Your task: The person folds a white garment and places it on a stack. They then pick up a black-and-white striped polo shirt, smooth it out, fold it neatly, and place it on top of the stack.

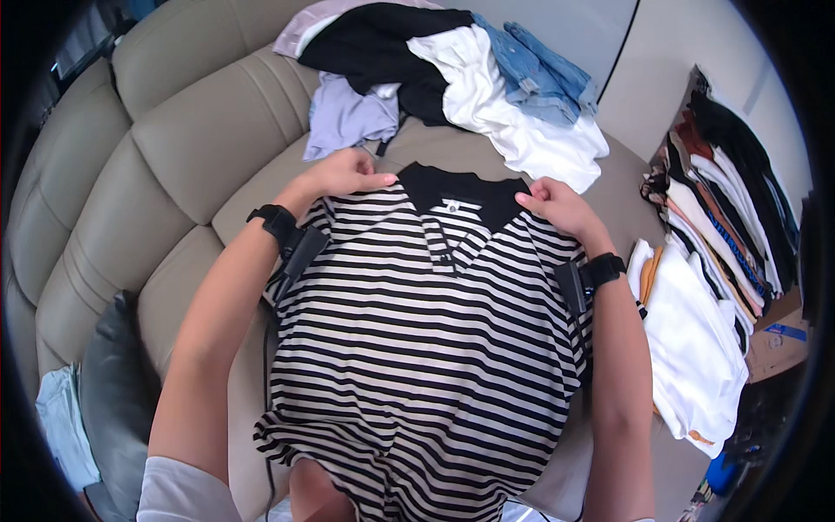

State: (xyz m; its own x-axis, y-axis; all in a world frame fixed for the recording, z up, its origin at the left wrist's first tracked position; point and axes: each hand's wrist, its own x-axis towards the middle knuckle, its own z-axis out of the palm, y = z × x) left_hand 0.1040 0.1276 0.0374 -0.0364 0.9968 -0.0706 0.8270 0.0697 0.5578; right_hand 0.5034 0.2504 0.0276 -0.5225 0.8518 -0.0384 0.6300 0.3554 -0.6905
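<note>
A black-and-white striped polo shirt (417,313) with a black collar (460,186) lies spread before me, collar pointing away, its lower part rumpled over my knee. At the shoulder seam left of the collar, my left hand (355,175) pinches the fabric between thumb and fingers. My right hand (554,202) grips the opposite shoulder beside the collar's right end. The buttoned placket hangs partly folded below the neck. Each wrist wears a black strap with a dark device, the left one (303,261) and the right one (574,287) both resting close to the sleeves.
A beige leather sofa (196,143) curves around. Behind the shirt lie a black garment (385,46), a white one (483,98), denim (541,72) and a lavender piece (352,114). Folded clothes (724,215) are stacked at right, near white garments (691,352). A dark cushion (117,404) stands left.
</note>
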